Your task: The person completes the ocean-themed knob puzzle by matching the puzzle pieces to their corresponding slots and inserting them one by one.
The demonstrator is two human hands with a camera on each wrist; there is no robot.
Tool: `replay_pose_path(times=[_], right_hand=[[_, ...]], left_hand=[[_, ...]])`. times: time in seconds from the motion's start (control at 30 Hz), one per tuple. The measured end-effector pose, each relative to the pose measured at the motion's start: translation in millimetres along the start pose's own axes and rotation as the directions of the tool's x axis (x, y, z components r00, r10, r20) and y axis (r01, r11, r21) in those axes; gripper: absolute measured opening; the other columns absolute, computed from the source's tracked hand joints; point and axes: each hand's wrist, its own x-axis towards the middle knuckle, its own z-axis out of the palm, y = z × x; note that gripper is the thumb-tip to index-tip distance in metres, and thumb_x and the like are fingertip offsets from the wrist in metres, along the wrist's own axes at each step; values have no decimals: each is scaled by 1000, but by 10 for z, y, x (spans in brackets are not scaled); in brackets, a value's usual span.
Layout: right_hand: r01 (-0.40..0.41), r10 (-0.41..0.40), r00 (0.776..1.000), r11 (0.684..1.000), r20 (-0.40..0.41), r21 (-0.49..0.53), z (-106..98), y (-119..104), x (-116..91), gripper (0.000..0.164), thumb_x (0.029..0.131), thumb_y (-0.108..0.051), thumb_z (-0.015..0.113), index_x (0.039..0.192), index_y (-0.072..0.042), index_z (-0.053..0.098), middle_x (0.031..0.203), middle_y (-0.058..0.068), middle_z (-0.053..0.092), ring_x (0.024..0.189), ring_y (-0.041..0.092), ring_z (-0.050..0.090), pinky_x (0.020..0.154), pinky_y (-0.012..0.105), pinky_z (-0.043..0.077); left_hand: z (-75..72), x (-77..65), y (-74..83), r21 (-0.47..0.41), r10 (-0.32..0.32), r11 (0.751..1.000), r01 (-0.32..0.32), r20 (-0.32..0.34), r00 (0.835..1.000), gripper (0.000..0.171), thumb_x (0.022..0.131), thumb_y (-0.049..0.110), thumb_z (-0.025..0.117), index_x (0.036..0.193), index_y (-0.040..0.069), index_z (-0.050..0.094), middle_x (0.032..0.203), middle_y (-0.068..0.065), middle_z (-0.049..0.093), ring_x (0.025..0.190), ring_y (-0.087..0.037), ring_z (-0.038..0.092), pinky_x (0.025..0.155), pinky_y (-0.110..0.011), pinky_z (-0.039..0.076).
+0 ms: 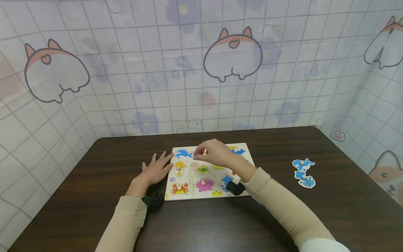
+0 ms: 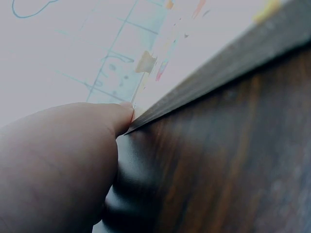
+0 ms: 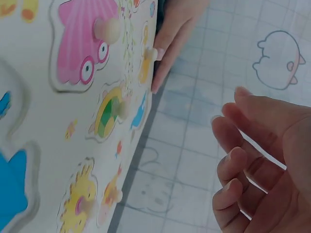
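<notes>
A wooden peg puzzle board [image 1: 196, 178] with sea-animal pieces lies on the table. My left hand [image 1: 156, 170] has its fingers spread, with fingertips at the board's left edge; in the left wrist view the thumb [image 2: 121, 116] touches that edge. My right hand [image 1: 215, 153] hovers over the board's upper middle, fingers loosely bent and holding nothing, as the right wrist view shows. Near it are a blue dolphin piece [image 1: 183, 153] and a green turtle piece [image 1: 202, 169]. Lower down sit a pink shell piece [image 1: 205, 184] and a red crab piece [image 1: 180, 189].
On the table's right side lie a loose blue whale-like piece [image 1: 303, 164] and another loose blue piece [image 1: 304, 179], close together. The dark wooden table [image 1: 201, 224] extends around the board. A patterned curtain [image 1: 141, 70] hangs behind and at both sides.
</notes>
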Motion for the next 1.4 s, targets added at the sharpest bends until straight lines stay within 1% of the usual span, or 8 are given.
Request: replay_pose_path(times=[0.13,0.27,0.5,0.73,0.93,1.1,1.27,1.4], right_hand=[[18,-17,999,1000,-47,5,-58,72,-114,12,96,-22,75,102,-13,81,93,-6,74,75,12,58,65,27,49],[38,-36,997,999,-67,25,-122,156,-228,12,96,-21,76,102,-12,80,92,-6,73,67,13,55,58,28,48],[100,-101,992,995,-70,-17,-273,286,-427,12,95,-20,76,102,-12,80,92,-6,71,68,15,54,60,28,46],[148,-154,975,988,-160,-53,-422,496,-612,9,93,-13,78,102,-10,80,96,-5,73,76,13,56,66,30,50],[108,-112,974,994,-197,-28,-535,696,-750,10,94,-14,77,103,-9,80,90,-7,71,72,13,53,62,28,46],[82,-83,973,997,-214,-12,-608,841,-845,10,94,-13,77,102,-8,79,86,-5,68,68,14,51,60,26,43],[43,-47,968,999,-245,-20,-694,965,-961,9,94,-9,76,102,-7,79,89,-3,70,68,15,52,61,27,45],[8,-13,965,1000,-261,-23,-796,1017,-1067,9,95,-9,75,103,-7,78,90,-1,71,69,16,52,61,27,45]], left_hand=[[-2,-7,-3,-2,2,1000,-2,0,1000,61,110,39,44,165,17,25,169,-20,10,151,-52,-4,108,-81,-8],[-4,-9,-4,5,-2,1000,2,0,1000,62,110,40,43,165,18,25,169,-20,11,152,-52,-3,108,-80,-7],[-8,-1,4,3,-3,1000,3,2,1000,62,110,39,43,165,18,25,169,-20,10,152,-52,-4,108,-80,-7],[-1,13,-5,7,-2,1000,2,-2,1000,61,110,40,43,165,18,25,169,-20,10,152,-52,-4,108,-80,-7],[-4,12,-25,10,-2,1000,2,-3,1000,61,111,39,43,165,18,25,169,-20,10,152,-52,-4,108,-80,-7],[-9,15,-29,3,-4,1000,4,1,1000,62,111,40,43,165,19,25,169,-20,10,152,-52,-4,108,-80,-7],[-2,14,-9,4,-6,1000,6,5,1000,62,110,40,43,165,19,25,169,-20,10,152,-52,-4,108,-80,-7],[-2,8,-4,5,-8,1000,8,0,1000,62,110,39,44,165,18,25,169,-21,11,152,-52,-4,108,-80,-7]])
